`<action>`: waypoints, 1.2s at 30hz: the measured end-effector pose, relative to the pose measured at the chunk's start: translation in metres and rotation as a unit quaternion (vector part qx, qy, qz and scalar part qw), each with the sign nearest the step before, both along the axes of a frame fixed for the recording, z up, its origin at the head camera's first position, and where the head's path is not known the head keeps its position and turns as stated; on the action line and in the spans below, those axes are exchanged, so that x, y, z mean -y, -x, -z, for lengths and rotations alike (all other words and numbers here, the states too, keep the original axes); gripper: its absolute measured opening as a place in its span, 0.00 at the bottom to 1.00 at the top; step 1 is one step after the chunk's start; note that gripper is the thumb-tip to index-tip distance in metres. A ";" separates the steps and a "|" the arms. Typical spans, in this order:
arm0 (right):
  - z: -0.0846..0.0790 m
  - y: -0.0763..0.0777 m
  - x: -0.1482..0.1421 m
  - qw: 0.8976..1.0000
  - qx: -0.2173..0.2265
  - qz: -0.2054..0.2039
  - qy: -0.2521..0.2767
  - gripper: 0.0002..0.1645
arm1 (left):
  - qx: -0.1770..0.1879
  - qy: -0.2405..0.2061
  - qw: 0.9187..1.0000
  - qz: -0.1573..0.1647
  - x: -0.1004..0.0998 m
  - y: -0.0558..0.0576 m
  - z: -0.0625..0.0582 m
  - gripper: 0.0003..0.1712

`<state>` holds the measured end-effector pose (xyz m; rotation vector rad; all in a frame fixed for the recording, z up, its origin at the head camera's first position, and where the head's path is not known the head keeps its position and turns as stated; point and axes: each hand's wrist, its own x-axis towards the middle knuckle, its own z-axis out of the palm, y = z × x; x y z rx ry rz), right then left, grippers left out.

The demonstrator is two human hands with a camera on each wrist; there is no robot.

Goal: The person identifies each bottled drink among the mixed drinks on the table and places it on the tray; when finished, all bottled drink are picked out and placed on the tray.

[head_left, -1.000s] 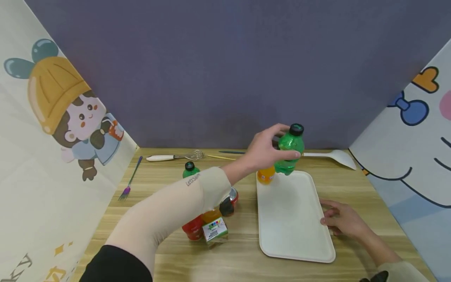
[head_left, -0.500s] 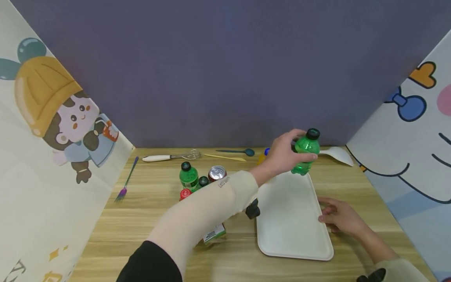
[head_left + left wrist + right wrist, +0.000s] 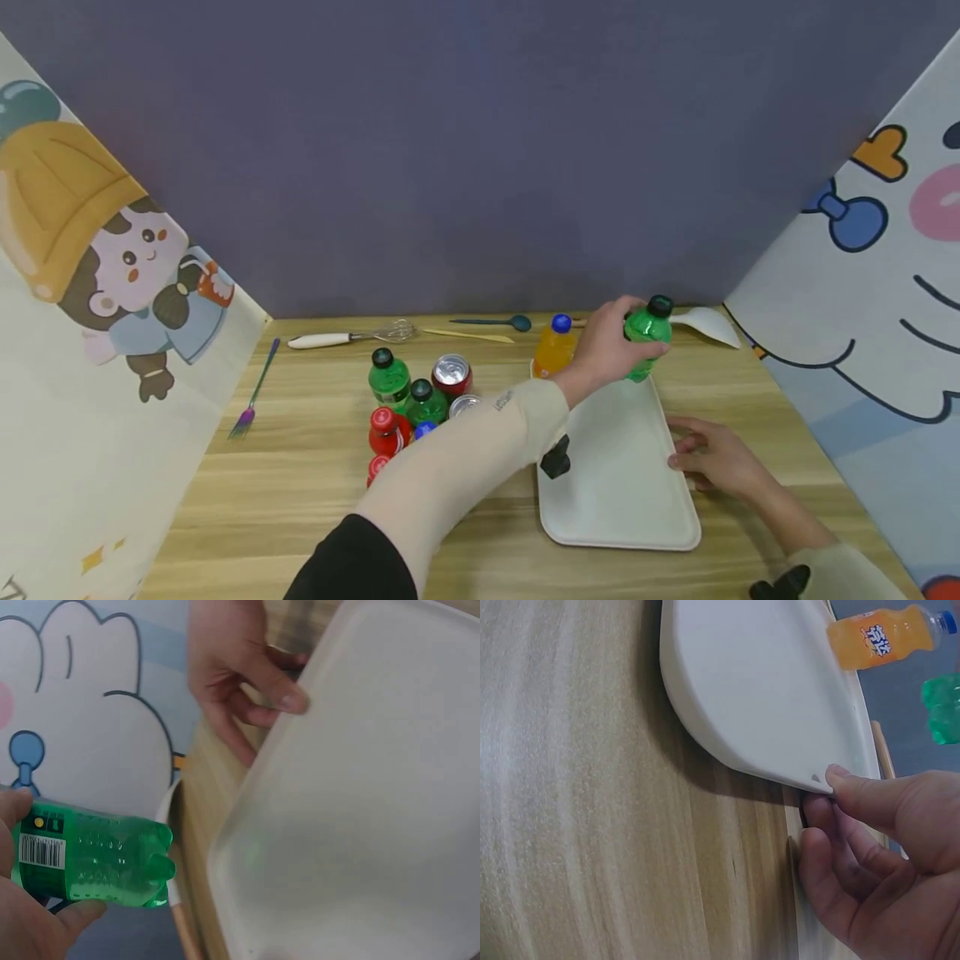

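The left hand (image 3: 609, 343) grips a green bottle (image 3: 647, 323) up near the far right corner of the tray (image 3: 617, 492), and the right hand (image 3: 716, 461) pinches its right edge, maybe so it won't slide

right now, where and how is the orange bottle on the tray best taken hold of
Probably around the upper body of the orange bottle, below its blue cap, coming from above and the left. It stands upright at the tray's far left corner, narrowing toward the neck; the left hand, holding the green bottle, crowds its right side.
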<state>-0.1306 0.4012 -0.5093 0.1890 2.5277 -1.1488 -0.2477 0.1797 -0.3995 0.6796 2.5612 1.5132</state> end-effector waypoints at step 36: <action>-0.001 -0.004 0.006 1.000 -0.015 0.014 0.009 0.43 | 0.054 0.045 0.993 -0.092 -0.031 0.005 0.064 0.37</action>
